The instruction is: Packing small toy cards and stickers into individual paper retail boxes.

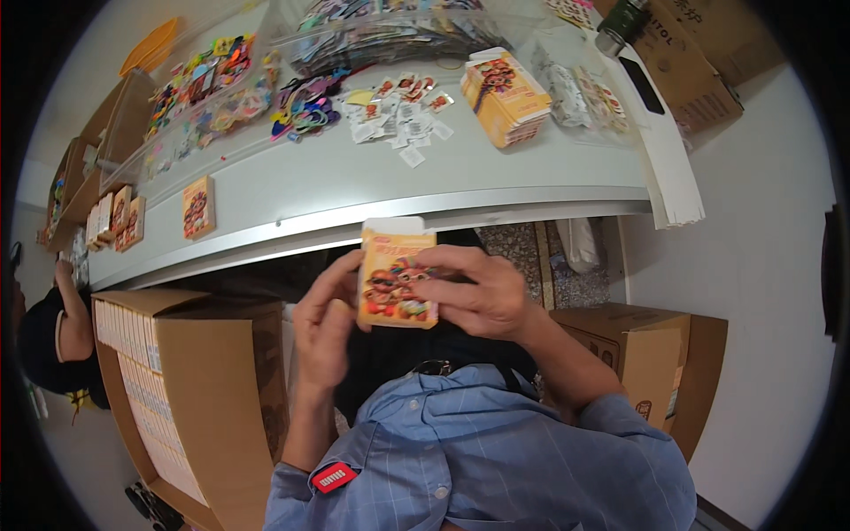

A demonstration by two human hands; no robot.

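Note:
Above my lap, just off the table's near edge, I hold a small yellow-orange carton box [398, 305] printed with cartoon figures. Its pale top flap stands up, so the upper end looks unclosed. My left hand [323, 323] grips the box along its left edge. Across its front and right side lie the fingers of my right hand [478, 292], closed on it. What is inside the box is hidden. Beyond it on the table are a stack of flat orange cartons [509, 106], a spread of small printed sachets [403, 119] and a heap of coloured bands [305, 102].
One orange box [198, 209] stands on the table at left, near several more [124, 219]. Clear bins hold small toys [208, 75] and flat packets [390, 44]. Cardboard cartons flank me, left [212, 380] and right [611, 341]. Another person's arm [75, 310] shows far left.

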